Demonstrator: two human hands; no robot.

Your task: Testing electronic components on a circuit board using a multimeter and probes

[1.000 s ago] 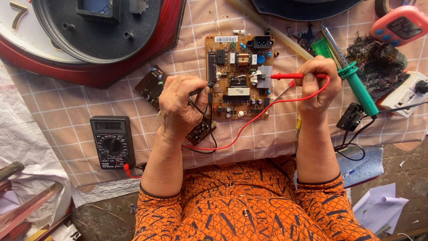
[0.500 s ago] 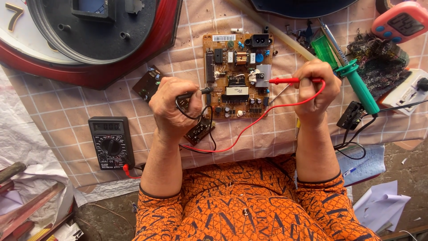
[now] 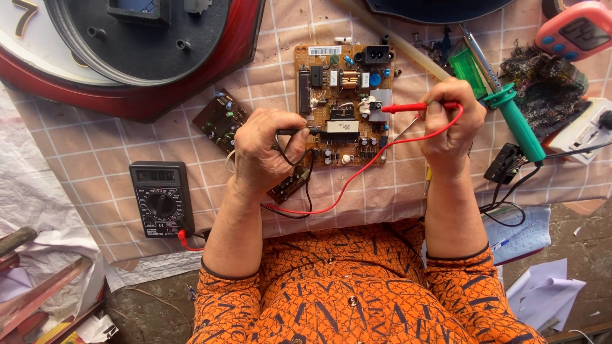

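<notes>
Over board (image 3: 345, 105): my left hand (image 3: 268, 150) pinches black probe (image 3: 305, 131), tip at board's left-centre. My right hand (image 3: 449, 121) grips red probe (image 3: 414, 107), tip at board's right side. Meter (image 3: 160, 197) lies well left, below board.

A large round clock (image 3: 127, 57) with a red rim is lying face down at the top left of the checked cloth (image 3: 83, 153). A small dark circuit board (image 3: 220, 118) is resting just below its rim. A green-handled soldering iron (image 3: 510, 114) is lying at the right, beside a tangle of dark wire wool (image 3: 548, 83) and a pink digital timer (image 3: 574, 35). Loose papers (image 3: 548, 286) are lying at the lower right, and crumpled white plastic (image 3: 32, 191) is spreading at the left.
</notes>
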